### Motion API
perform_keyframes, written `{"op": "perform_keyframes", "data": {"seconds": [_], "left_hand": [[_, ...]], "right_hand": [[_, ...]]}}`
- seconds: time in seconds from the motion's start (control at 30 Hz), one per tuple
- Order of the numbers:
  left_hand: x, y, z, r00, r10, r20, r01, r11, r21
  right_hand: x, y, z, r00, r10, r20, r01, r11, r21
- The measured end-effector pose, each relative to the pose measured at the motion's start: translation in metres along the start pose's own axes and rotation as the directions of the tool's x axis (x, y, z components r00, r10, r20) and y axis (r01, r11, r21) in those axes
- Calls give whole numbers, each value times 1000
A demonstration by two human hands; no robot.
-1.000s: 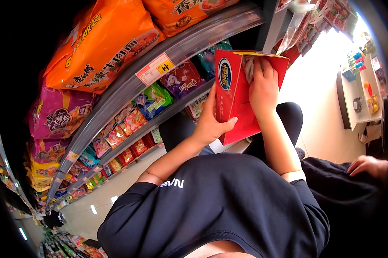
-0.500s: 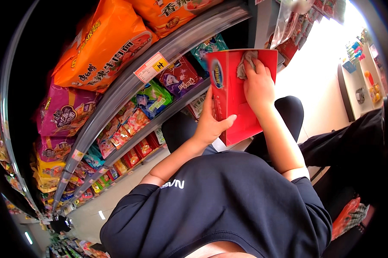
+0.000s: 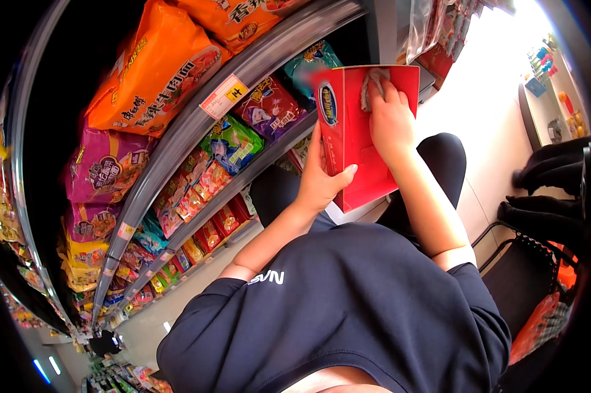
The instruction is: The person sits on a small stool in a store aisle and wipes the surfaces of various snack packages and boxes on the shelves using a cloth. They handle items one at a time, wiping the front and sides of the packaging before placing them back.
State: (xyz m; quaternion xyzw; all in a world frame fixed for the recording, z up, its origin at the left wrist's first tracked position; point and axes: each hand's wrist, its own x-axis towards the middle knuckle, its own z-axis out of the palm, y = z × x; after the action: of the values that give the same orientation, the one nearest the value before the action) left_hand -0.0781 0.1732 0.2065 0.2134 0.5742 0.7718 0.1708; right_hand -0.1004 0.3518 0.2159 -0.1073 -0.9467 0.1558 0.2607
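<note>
A red open cardboard box (image 3: 363, 177) is held tilted in front of my body, its hollow inside facing me. My left hand (image 3: 324, 183) grips its left wall, with the thumb over the near edge and the fingers along the outside. Inside the box, near its far end, my right hand (image 3: 392, 124) presses a crumpled greyish cloth (image 3: 367, 92) against the red surface. The fingers are bunched on the cloth, and part of it shows beyond them.
Shelves with a grey rail (image 3: 171, 124) run along my left, stacked with orange noodle packs (image 3: 155, 72), purple packs (image 3: 106, 167) and small snack bags (image 3: 233, 145). A black chair (image 3: 521, 268) stands to my right, near another person's dark-clothed legs (image 3: 551, 167).
The other person's dark-clothed legs have drawn back to the right, uncovering the chair. My right hand has shifted slightly with the cloth inside the box; my left hand keeps its grip.
</note>
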Motion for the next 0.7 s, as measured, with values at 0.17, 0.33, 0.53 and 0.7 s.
{"op": "perform_keyframes", "data": {"seconds": [0.17,0.33,0.53,0.7], "left_hand": [[5,-8,-7,996,79,28,-83,980,181],[9,-7,-9,990,136,-46,-129,982,138],[7,-11,-8,995,91,-31,-87,991,101],[7,-21,-2,999,44,-18,-45,998,-50]], "right_hand": [[-1,0,-3,999,-21,39,22,1000,-4],[-43,-10,-5,927,15,374,-41,997,61],[-58,4,-15,948,-10,318,-31,992,124],[-47,-11,-9,994,-109,16,105,978,183]]}}
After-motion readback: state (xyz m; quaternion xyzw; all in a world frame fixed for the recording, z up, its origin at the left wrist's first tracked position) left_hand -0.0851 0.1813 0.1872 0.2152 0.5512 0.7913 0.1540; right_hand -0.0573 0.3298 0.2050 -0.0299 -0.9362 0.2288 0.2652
